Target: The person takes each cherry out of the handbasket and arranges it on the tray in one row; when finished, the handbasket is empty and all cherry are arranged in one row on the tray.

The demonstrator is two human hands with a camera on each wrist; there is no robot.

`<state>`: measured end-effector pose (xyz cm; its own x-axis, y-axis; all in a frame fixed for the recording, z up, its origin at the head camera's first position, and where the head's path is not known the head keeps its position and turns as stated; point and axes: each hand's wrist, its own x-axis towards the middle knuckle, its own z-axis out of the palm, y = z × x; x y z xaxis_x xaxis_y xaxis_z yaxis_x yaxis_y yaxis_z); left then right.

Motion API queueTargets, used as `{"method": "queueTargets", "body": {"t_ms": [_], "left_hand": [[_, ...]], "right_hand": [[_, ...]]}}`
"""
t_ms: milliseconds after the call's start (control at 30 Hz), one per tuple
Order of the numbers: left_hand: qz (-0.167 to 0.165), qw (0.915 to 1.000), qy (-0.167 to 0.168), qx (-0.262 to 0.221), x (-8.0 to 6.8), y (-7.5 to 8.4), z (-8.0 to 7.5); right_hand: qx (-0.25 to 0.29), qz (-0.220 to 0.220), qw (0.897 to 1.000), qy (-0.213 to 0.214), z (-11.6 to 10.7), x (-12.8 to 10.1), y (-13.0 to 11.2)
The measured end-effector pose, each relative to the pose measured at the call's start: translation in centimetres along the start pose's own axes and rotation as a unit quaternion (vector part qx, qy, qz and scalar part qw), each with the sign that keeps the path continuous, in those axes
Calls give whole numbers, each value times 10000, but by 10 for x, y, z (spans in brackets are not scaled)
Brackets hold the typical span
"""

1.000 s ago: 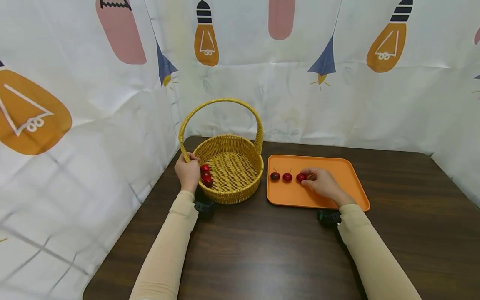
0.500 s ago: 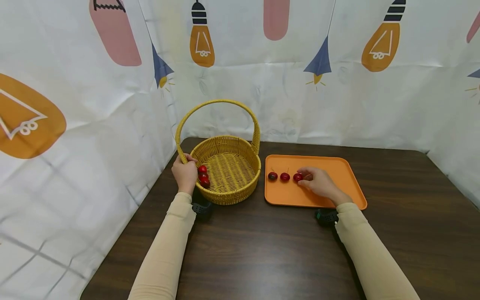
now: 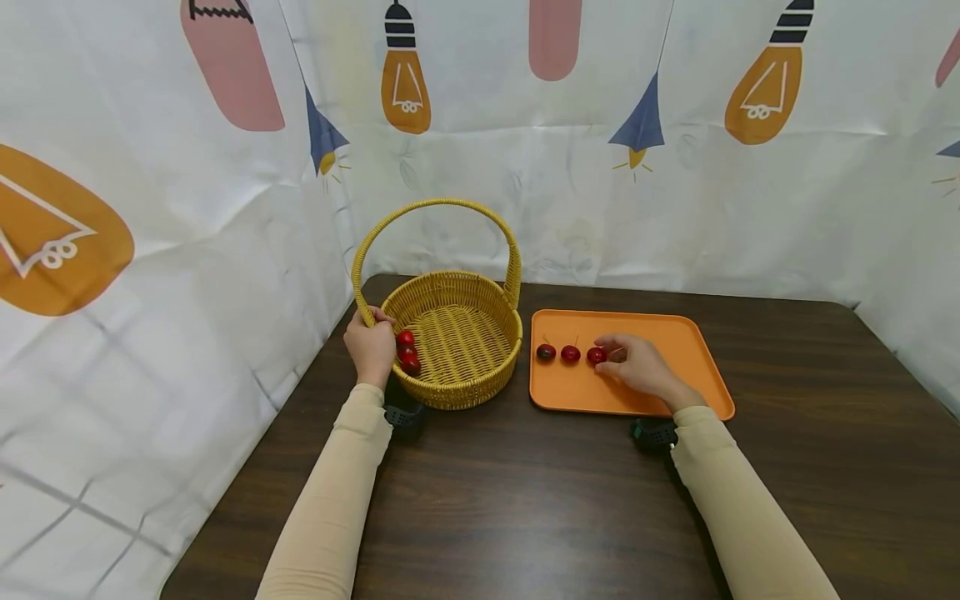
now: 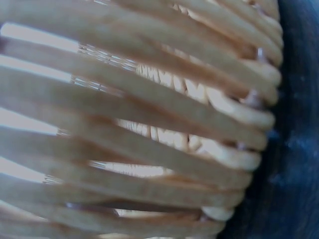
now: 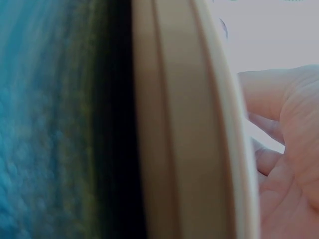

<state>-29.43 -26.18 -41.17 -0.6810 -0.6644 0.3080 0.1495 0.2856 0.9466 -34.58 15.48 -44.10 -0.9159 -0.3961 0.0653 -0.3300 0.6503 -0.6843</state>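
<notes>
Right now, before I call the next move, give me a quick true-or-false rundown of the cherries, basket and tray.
1. Three cherries lie in a row on the orange tray. True.
2. The wicker basket holds nothing. False: red cherries lie against its left wall.
3. The right hand touches the rightmost tray cherry. True.
4. The left hand rests on the tray. False: it holds the basket's rim by the handle base.

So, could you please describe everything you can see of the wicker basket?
The wicker basket is round, woven of yellow strands, with a tall arched handle standing upright. It sits on the dark table, left of the orange tray. Red cherries lie inside by its left wall. The left hand grips its rim at the handle's base.
</notes>
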Motion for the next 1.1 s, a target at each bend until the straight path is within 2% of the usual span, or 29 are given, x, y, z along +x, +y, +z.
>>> {"method": "queueTargets", "body": {"t_ms": [467,767,900,1100], "left_hand": [[-65,10000,-12,70,-1,-1,-2],[-5,10000,-3,96,1,0,-1],[7,10000,-51,54,0,0,0],[-67,9999,-78,31,1,-2,-1]], "right_hand": [[52,88,9999,-83,-2,0,-2],[123,5,9991,417,-15,-3,-4],[150,-106,9988,445,-14,-5,-17],[157,-499,9981,324,-6,-7,-53]]}}
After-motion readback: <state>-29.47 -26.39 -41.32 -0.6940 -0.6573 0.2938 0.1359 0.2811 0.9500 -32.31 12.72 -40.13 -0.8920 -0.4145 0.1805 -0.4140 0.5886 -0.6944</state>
